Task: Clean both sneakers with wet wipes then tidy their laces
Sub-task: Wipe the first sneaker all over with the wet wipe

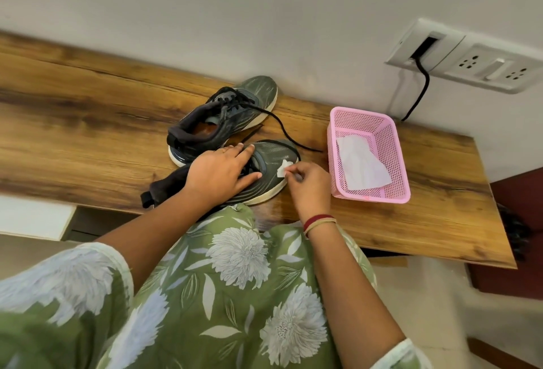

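Two grey-green sneakers with white soles lie on a wooden table [88, 122]. The near sneaker [273, 154] points right. My left hand [220, 171] rests on its lace area with fingers spread flat. My right hand [308, 183] pinches a small white wet wipe [283, 169] against the toe of this shoe. The far sneaker [223, 119] lies behind it near the wall, its black lace [282, 127] loose and trailing across the table to the right.
A pink mesh basket [393, 145] stands to the right of the shoes with a crumpled white wipe [360, 163] inside. A wall socket panel [470, 57] with a black cable [420, 89] is behind it. The table's near edge runs under my arms.
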Tool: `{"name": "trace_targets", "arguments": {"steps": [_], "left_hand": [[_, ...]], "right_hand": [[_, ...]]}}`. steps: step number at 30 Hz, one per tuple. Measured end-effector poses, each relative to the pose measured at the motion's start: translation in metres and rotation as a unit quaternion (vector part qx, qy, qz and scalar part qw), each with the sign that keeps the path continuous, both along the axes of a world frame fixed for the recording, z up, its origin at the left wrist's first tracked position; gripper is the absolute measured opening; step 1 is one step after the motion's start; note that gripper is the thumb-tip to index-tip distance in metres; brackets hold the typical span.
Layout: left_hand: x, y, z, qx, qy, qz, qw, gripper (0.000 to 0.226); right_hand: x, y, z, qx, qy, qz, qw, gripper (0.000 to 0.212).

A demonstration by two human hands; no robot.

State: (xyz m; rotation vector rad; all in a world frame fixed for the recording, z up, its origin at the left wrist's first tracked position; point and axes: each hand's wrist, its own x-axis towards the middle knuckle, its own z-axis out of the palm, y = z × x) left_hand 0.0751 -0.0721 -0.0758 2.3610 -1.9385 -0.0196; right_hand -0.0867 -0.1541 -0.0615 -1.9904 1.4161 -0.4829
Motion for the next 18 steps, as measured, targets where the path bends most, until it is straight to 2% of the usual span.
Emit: {"name": "trace_targets", "arguments": {"steps": [5,9,10,15,18], "left_hand": [[0.0,0.001,0.0,0.0,-0.006,0.006,1.0,0.069],[0.001,0.0,0.0,-0.001,-0.002,0.004,1.0,0.068],[0.001,0.0,0.0,-0.001,-0.001,0.004,1.0,0.068],[0.001,0.0,-0.001,0.003,-0.008,0.004,1.0,0.069],[0.001,0.0,0.0,-0.001,-0.003,0.006,1.0,0.068]], "right_hand": [[0.008,0.017,0.007,-0.046,0.075,0.103,0.991,0.021],[0.006,0.003,0.013,-0.093,0.053,0.004,0.994,0.021],[0.006,0.002,0.013,-0.088,0.063,0.005,0.994,0.021],[0.006,0.019,0.009,-0.064,0.15,0.141,0.977,0.022],[0.006,0.008,0.009,-0.087,0.112,0.046,0.989,0.019]]}}
